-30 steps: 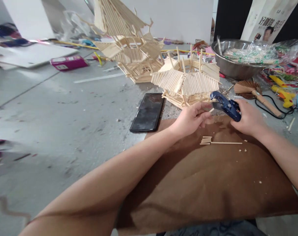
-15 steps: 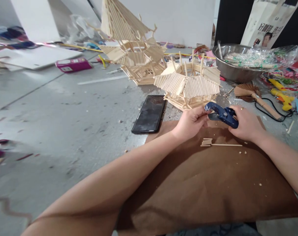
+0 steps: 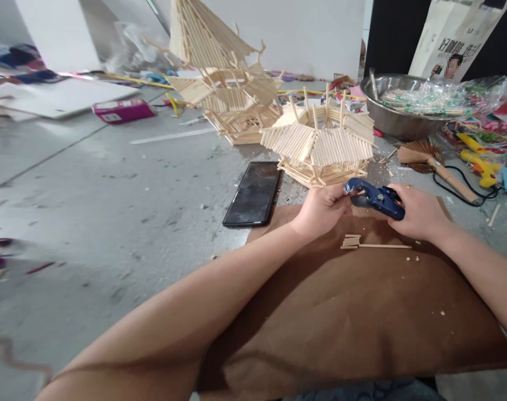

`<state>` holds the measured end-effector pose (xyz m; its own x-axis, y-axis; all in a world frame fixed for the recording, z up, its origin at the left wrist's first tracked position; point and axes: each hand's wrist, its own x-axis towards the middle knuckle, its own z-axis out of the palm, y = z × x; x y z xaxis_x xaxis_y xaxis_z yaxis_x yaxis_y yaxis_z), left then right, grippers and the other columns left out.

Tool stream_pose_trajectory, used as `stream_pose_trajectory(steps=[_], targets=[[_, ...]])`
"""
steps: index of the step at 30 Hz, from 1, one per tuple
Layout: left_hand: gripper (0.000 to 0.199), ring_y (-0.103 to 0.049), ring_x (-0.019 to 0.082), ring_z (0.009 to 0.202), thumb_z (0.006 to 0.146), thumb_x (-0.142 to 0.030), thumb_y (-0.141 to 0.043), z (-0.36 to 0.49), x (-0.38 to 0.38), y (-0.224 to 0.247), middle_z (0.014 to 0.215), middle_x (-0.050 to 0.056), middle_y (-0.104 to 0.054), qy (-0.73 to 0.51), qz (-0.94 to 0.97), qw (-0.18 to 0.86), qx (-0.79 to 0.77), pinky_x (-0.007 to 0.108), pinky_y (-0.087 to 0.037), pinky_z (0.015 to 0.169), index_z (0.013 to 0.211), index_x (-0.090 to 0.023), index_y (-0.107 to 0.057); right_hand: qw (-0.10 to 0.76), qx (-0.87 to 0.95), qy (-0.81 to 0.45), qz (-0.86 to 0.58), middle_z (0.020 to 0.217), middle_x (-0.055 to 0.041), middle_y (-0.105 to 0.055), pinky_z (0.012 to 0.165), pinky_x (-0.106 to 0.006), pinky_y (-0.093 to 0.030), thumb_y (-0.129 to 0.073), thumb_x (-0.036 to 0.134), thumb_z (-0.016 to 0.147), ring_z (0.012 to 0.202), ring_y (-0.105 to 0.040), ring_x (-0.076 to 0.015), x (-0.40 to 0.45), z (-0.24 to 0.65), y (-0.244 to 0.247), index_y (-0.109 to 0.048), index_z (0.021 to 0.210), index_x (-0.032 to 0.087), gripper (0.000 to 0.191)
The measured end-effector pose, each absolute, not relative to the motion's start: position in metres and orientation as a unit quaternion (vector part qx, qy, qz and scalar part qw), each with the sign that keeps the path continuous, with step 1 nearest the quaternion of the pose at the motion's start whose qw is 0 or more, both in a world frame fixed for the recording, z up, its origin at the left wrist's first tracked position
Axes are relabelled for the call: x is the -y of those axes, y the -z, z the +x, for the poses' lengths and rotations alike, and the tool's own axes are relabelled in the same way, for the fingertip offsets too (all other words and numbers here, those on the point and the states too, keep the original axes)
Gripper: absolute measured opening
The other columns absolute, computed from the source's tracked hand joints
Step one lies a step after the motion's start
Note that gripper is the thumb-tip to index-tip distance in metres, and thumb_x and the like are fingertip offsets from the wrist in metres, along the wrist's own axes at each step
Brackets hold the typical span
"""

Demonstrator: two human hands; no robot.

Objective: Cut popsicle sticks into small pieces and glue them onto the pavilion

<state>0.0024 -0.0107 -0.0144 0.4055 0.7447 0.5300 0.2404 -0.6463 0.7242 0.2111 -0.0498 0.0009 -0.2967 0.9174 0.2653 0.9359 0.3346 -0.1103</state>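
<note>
My right hand (image 3: 418,210) is wrapped round a blue hand cutter (image 3: 378,199) with a hooked jaw, which points left. The fingers of my left hand (image 3: 320,211) are pinched together right at the jaw; what they hold is mostly hidden. Just below, several short cut wooden sticks (image 3: 351,241) lie in a small stack on a brown sheet (image 3: 362,312). One longer thin stick (image 3: 385,246) extends to the right of them. Beyond my hands stands a six-sided pavilion model (image 3: 320,145) made of wooden sticks, with bare posts rising from its top.
A black phone (image 3: 253,194) lies left of my hands. Behind it stands a taller roofed stick model (image 3: 224,83). To the right are a metal bowl (image 3: 398,120) with wrapped sticks, a brown brush-like fan (image 3: 441,167) and a yellow glue gun (image 3: 483,167).
The cutter's jaw and my left fingers have shifted very slightly left and down. The sticks on the brown sheet lie as before.
</note>
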Motion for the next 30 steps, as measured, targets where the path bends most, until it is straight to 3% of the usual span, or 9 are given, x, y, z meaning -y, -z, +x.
stream_pose_trajectory(steps=[17, 30], targets=[[0.027, -0.059, 0.009, 0.054, 0.079, -0.014, -0.045, -0.0022, 0.0073, 0.0165, 0.051, 0.001, -0.062, -0.428, 0.804, 0.273, -0.309, 0.019, -0.048, 0.049, 0.056, -0.015, -0.061, 0.118, 0.802, 0.023, -0.585, 0.098, -0.0075, -0.067, 0.066, -0.034, -0.044, -0.052, 0.028, 0.066, 0.088, -0.062, -0.0256, 0.0508, 0.2106, -0.0032, -0.053, 0.11, 0.019, 0.045], [0.027, -0.057, 0.009, 0.048, 0.082, -0.018, -0.047, -0.0033, 0.0066, 0.0162, 0.051, 0.001, -0.062, -0.42, 0.806, 0.283, -0.305, 0.019, -0.046, 0.046, 0.059, -0.016, -0.061, 0.096, 0.798, -0.007, -0.595, 0.099, -0.0085, -0.066, 0.065, -0.035, -0.043, -0.053, 0.029, 0.066, 0.089, -0.062, -0.0274, 0.0494, 0.2106, -0.0035, -0.052, 0.11, 0.02, 0.045]])
